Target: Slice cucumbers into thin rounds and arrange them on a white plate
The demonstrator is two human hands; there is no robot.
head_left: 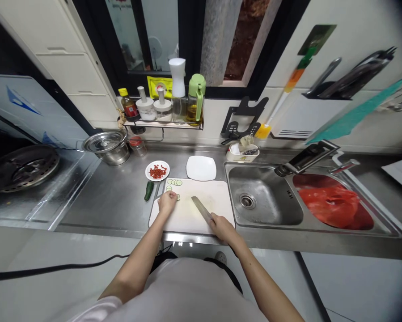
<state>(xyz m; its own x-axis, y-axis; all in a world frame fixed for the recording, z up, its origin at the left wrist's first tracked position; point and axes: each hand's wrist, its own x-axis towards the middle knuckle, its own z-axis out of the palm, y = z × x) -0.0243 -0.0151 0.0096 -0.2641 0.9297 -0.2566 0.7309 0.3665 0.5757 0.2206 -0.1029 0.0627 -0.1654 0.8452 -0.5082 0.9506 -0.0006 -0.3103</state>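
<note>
My right hand (222,227) is wrapped round the handle of a kitchen knife (201,208), whose blade points away and to the left over the white cutting board (187,219). At the board's left side, my left hand (167,202) has its fingers pinched on a thin cucumber slice (178,197). Beyond it, a row of cucumber slices (174,182) lies overlapped near the far left corner. Just off the board's left edge rests a dark green piece of cucumber (149,191). A small white plate (157,177) behind it carries chopped red pieces (158,171).
An unloaded white square plate (201,168) stands behind the board. To the right is a steel sink (264,197), with a red plastic bag (331,205) in its second basin. A lidded steel pot (112,154) and a stove (23,167) are leftward. A seasoning shelf (167,125) hangs above.
</note>
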